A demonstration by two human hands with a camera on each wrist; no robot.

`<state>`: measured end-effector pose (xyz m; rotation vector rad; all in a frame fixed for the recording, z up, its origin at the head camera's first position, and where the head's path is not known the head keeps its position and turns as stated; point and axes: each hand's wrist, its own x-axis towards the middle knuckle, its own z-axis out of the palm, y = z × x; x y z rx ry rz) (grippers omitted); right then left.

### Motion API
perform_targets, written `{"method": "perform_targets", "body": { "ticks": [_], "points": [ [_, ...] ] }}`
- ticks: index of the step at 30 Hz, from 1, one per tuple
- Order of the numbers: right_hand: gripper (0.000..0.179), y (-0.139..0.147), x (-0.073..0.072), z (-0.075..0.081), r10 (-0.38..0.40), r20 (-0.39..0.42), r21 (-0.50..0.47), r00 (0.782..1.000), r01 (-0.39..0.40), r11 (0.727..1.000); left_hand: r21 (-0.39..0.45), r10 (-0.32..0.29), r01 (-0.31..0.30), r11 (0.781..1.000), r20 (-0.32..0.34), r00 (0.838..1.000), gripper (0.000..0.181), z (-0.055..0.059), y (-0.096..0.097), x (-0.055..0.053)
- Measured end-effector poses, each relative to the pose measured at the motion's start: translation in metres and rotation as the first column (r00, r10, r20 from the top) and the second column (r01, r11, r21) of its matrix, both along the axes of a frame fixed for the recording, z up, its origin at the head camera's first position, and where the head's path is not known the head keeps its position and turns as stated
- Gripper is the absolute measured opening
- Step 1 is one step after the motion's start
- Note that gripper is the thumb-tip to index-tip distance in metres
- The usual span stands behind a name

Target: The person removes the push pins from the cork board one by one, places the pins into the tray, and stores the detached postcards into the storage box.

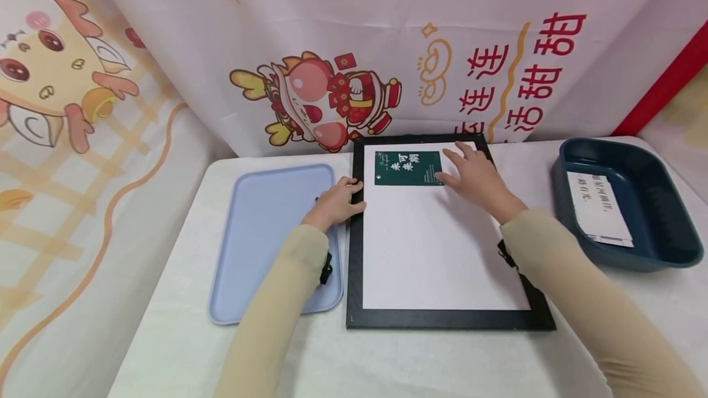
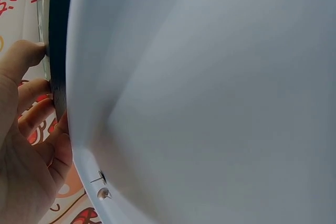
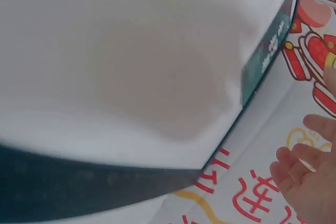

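Note:
A dark green card (image 1: pixel 408 168) with white writing lies at the top of the white board (image 1: pixel 431 250), inside its black frame (image 1: pixel 450 319). A small shiny dot shows near the card's lower left corner. My left hand (image 1: pixel 335 202) rests its thumb and fingertips on the left edge of the frame. Over the card's right end is my right hand (image 1: pixel 477 175), fingers spread, thumb at the card's edge; whether it touches is unclear. In the left wrist view, two metal thumbtacks (image 2: pixel 103 193) lie at the rim of the light blue tray (image 2: pixel 220 87).
Left of the board lies the light blue tray (image 1: pixel 265 232). A dark blue bin (image 1: pixel 658 214) at the right holds white cards (image 1: pixel 600 207) with black writing. Behind the table (image 1: pixel 182 275) hangs a printed cloth (image 1: pixel 343 11).

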<state>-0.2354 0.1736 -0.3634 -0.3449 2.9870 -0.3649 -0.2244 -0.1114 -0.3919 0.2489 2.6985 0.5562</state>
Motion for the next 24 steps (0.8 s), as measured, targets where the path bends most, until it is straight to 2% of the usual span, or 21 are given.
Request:
{"method": "perform_targets", "body": {
  "ticks": [6, 12, 18, 24],
  "points": [
    [0.07, -0.01, -0.008, -0.019, 0.083, 0.063, 0.047, 0.995, -0.086, 0.995, 0.002, 0.005, -0.005, 1.0, 0.006, 1.0, 0.063, 0.0, 0.0, -0.001],
    [0.076, -0.019, -0.007, -0.032, 0.149, 0.117, 0.082, 0.982, -0.159, 0.984, 0.015, 0.009, -0.009, 1.0, 0.009, 1.0, 0.063, -0.001, 0.0, -0.001],
    [0.076, -0.029, -0.007, -0.034, 0.154, 0.124, 0.071, 0.98, -0.164, 0.984, 0.015, 0.014, -0.014, 1.0, 0.001, 1.0, 0.063, -0.002, 0.0, -0.002],
    [0.066, -0.03, -0.012, -0.036, 0.125, 0.137, 0.081, 0.983, -0.136, 0.987, 0.006, 0.011, -0.011, 1.0, 0.007, 1.0, 0.064, -0.002, 0.001, -0.003]
  ]
}}
